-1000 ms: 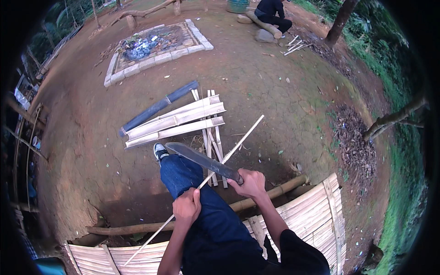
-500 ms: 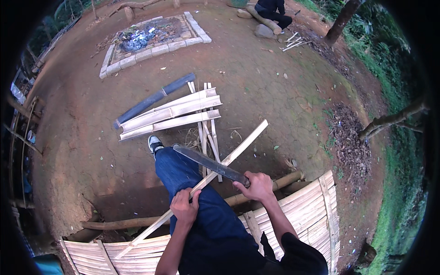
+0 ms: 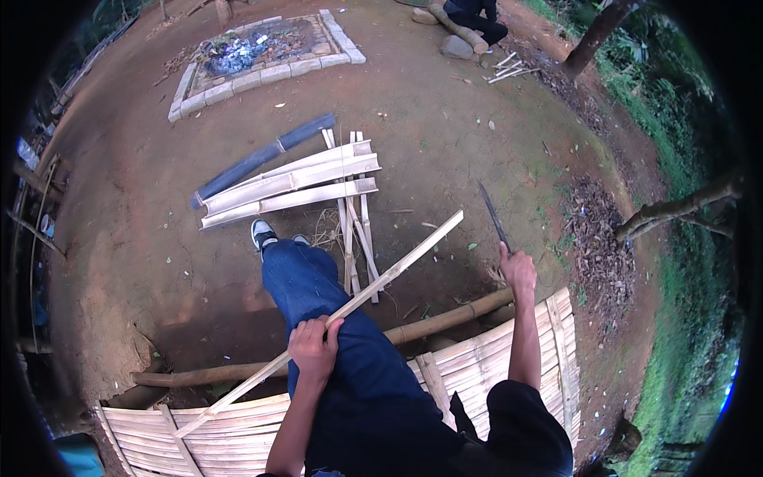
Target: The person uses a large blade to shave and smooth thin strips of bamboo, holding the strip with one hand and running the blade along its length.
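Observation:
My left hand (image 3: 314, 347) is closed around a long, pale bamboo strip (image 3: 401, 265). The strip slants across my thigh, its lower end by the slatted bamboo bench and its upper end out over the ground. My right hand (image 3: 518, 269) grips a machete (image 3: 494, 213) by its handle, to the right of the strip and apart from it. The dark blade points away from me and shows nearly edge-on. Beyond my foot lie split bamboo halves (image 3: 294, 181) and a dark whole bamboo pole (image 3: 262, 161). Several thin strips (image 3: 348, 246) lie partly beneath the halves.
I sit on a bamboo slat bench (image 3: 501, 362) with a bamboo rail (image 3: 421, 327) along its front. A brick-edged fire pit (image 3: 262, 76) with ash is at the far left. Another person (image 3: 477, 20) sits at the far right near cut sticks (image 3: 509, 70). Dry leaves (image 3: 604, 254) lie right.
The machete has swung off the bamboo strip, away to the right, and its blade has turned forward. My left hand keeps its grip on the strip. The view has shifted slightly.

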`<act>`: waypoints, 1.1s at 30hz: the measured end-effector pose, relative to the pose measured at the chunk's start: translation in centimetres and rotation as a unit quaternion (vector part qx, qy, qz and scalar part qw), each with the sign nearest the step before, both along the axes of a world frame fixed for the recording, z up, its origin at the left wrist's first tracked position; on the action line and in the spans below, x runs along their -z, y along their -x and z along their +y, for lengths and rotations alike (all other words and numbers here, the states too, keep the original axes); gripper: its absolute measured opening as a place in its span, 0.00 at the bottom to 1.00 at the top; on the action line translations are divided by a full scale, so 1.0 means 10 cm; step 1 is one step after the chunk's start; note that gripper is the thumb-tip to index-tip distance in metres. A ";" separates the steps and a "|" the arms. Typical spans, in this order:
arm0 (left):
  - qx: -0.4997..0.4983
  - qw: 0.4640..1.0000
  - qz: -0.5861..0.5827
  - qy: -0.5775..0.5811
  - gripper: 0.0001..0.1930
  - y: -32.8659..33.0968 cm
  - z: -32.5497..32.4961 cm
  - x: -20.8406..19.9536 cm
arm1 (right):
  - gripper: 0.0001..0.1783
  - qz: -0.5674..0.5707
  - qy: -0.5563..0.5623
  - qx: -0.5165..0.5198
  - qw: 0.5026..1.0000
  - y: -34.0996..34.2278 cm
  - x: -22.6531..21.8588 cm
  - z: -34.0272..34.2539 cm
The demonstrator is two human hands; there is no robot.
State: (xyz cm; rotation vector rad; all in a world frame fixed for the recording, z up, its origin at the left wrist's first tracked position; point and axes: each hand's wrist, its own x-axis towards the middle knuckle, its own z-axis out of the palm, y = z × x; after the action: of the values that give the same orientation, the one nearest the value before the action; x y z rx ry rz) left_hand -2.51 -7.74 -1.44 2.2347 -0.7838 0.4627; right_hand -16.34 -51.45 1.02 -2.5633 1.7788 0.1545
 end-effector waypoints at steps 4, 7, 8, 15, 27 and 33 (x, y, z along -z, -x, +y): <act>0.005 0.998 0.025 0.052 0.12 -0.06 -0.07 0.02 | 0.47 -0.151 -0.046 0.054 0.986 0.68 0.60 -0.30; -0.003 0.999 0.027 0.035 0.12 -0.08 -0.11 0.01 | 0.42 -0.298 -0.125 0.089 0.942 0.74 0.79 0.17; -0.005 0.999 0.026 0.028 0.12 -0.09 -0.11 -0.01 | 0.40 -0.341 -0.195 0.128 0.910 0.71 0.80 0.33; 0.002 0.989 0.149 -0.005 0.14 -0.15 -0.09 -0.20 | 0.34 -0.523 -0.395 0.159 0.738 0.28 0.64 1.24; 0.169 0.924 0.220 -0.262 0.18 -0.40 0.13 -0.81 | 0.17 -0.457 -0.258 -0.094 0.846 -0.02 0.09 1.80; 0.246 0.921 0.171 -0.249 0.16 -0.39 0.16 -0.83 | 0.24 -0.435 -0.254 -0.306 0.808 -0.30 -0.19 2.23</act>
State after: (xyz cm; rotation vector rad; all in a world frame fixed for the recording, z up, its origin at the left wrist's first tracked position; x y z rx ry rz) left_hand 1.35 -6.11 6.91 2.3418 -1.3240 -0.4078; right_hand -13.33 -29.14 2.92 -2.1204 0.4760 -0.4196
